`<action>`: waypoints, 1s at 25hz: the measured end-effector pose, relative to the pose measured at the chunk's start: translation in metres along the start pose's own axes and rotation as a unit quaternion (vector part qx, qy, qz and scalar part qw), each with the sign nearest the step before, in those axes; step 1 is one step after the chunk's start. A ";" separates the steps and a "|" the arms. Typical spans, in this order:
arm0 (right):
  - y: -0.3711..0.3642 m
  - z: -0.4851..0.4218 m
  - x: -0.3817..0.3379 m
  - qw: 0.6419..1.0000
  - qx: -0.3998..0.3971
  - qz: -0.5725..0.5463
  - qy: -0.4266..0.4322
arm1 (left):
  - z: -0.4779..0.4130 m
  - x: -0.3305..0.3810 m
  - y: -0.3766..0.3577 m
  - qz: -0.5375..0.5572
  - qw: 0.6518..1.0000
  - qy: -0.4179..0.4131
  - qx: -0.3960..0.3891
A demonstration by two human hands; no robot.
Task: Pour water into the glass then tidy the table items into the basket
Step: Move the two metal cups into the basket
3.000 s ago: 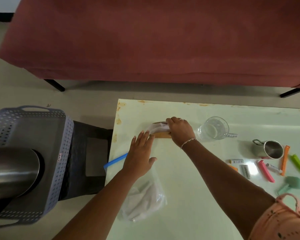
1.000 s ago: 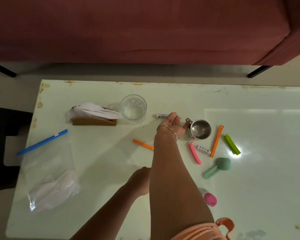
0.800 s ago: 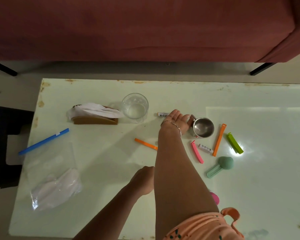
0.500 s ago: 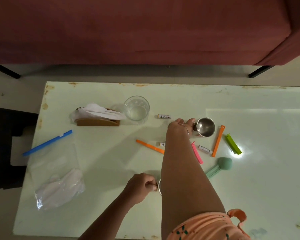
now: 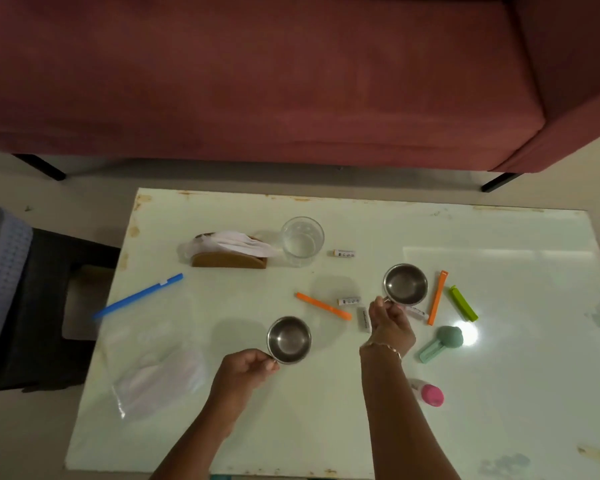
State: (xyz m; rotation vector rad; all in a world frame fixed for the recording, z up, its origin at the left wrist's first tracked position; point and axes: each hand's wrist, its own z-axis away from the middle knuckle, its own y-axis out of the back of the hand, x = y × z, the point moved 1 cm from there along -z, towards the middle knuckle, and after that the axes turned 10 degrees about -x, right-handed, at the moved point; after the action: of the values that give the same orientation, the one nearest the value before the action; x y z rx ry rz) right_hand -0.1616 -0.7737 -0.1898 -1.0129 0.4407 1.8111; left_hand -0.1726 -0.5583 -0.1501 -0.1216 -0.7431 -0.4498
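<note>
Pour step looks done — water is seen in the glass [image 5: 302, 241], standing on the desk [image 5: 499, 393] by the napkin holder [image 5: 229, 259]. Tidying is barely begun, judging by the clutter. A steel cup [image 5: 289, 340] is pinched by its handle in the left hand [image 5: 245, 370]; a second steel cup [image 5: 405, 284] is gripped likewise by the right hand [image 5: 390, 323]. Clips, batteries and the zip bag [image 5: 153, 368] are left lying loose. The basket [image 5: 0, 271] is only partly seen at far left — off the desk.
</note>
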 end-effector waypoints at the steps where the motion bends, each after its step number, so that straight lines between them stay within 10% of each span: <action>1: -0.004 0.013 0.002 1.000 -0.003 -0.003 0.005 | 0.007 0.004 0.010 0.024 1.000 -0.003 0.007; 25: -0.314 0.355 0.145 0.945 -0.309 0.089 -0.063 | 0.147 0.070 0.417 0.218 0.950 -0.074 0.210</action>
State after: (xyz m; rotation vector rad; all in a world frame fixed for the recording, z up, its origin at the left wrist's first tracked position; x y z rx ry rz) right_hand -0.0692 -0.3063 -0.0547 -1.2926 -0.1417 2.2283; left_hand -0.0365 -0.1695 0.0260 0.0818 -0.9160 0.1446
